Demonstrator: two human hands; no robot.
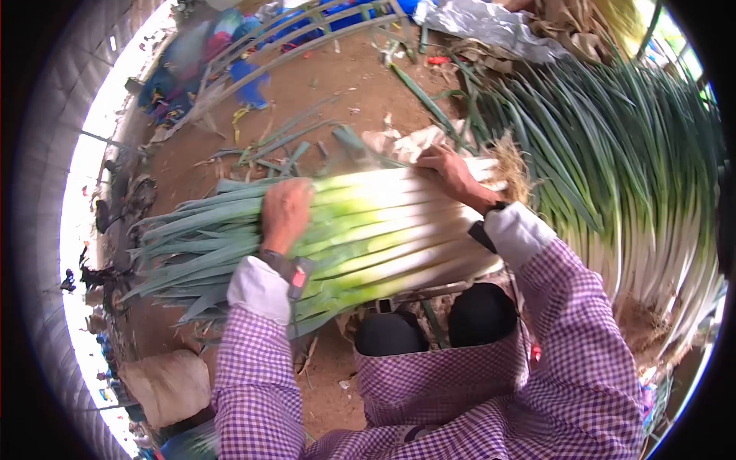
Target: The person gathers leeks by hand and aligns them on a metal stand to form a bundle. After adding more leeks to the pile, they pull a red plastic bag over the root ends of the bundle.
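Judged leeks (383, 230) heavy, stiff at shafts, floppy at leaves; best gripped mid-bundle. Pressed flat with left hand (285, 215), fingers together; clasped right of centre with right hand (452, 175), fingers curled.

Bare brown dirt ground (322, 84). Leaf trimmings (284, 142) scattered on it; leek pile (613, 169) right, pale sack (165, 383) lower left.

A: Floor?
B: Bare brown dirt floor (322, 84), leaf scraps (268, 146) scattered.
A: Surroundings?
B: Silver tarp (491, 27) up top, pale sack (165, 387) lower left, maybe blue cloth (249, 73) beyond. Bright daylight at left.
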